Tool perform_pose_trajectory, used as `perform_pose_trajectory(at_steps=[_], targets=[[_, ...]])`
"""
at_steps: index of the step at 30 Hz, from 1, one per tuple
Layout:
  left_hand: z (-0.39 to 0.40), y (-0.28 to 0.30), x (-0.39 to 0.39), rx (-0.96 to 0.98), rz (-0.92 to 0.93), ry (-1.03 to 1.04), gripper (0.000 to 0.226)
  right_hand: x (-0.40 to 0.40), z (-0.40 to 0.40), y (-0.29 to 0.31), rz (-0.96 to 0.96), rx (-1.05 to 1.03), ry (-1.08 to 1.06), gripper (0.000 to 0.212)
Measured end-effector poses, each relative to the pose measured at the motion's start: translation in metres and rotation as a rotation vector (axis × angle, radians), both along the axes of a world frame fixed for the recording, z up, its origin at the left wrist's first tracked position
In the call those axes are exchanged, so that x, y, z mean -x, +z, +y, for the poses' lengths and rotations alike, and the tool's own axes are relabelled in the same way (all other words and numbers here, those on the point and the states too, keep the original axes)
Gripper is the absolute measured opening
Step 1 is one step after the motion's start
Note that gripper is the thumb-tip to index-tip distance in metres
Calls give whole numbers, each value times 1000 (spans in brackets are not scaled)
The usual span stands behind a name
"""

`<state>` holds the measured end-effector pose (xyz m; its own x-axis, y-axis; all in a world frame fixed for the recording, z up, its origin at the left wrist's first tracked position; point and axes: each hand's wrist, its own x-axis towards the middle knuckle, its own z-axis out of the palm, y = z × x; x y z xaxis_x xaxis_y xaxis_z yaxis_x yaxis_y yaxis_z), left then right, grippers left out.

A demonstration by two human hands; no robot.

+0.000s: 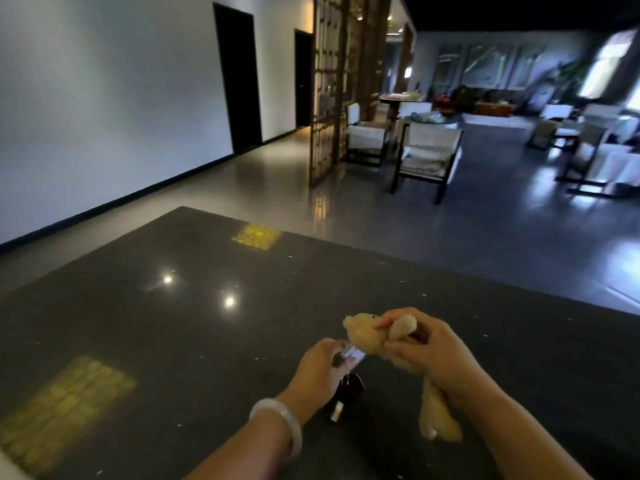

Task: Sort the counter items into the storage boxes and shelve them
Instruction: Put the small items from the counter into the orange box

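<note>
Curled hands (377, 358) round plush bear (363, 336)

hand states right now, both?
left hand: closed, gripping a small silvery item, blurred.
right hand: closed, holding the plush bear.

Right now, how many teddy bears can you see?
1. The tan teddy bear is held in the right hand above the dark counter, its legs dangling below the wrist. No other bears show, though some could be out of view.
</note>
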<state>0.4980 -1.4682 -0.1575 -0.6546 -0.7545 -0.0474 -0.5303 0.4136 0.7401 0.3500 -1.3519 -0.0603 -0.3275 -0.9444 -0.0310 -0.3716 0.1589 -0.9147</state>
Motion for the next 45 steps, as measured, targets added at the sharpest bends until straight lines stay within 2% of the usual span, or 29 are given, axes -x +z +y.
perform_pose_trajectory(at_steps=[6, 10, 15, 23, 28, 36, 38, 40, 45], targets=[[91, 44, 72, -144, 112, -94, 25, 71, 106, 30, 27, 52, -190, 23], [157, 73, 118, -156, 249, -99, 8, 123, 183, 49, 99, 78, -215, 24], [233, 104, 167, -130, 381, -116, 7, 173, 270, 59, 89, 160, -279, 28], [343, 122, 219, -280, 543, -141, 9, 225, 366, 51, 56, 263, -294, 46], [404, 100, 235, -485, 563, -66, 18, 247, 411, 41, 116, 168, -253, 45], [464, 79, 265, -973, 691, 36, 27, 268, 442, 22, -58, 286, -368, 37], [469, 73, 267, -1008, 672, 33, 30, 274, 446, 17, -44, 268, -357, 36], [470, 67, 264, -956, 591, 31, 29, 279, 446, 10, 14, 205, -335, 35], [454, 60, 249, -660, 275, -7, 25, 279, 437, -9, 67, 75, -238, 33]])
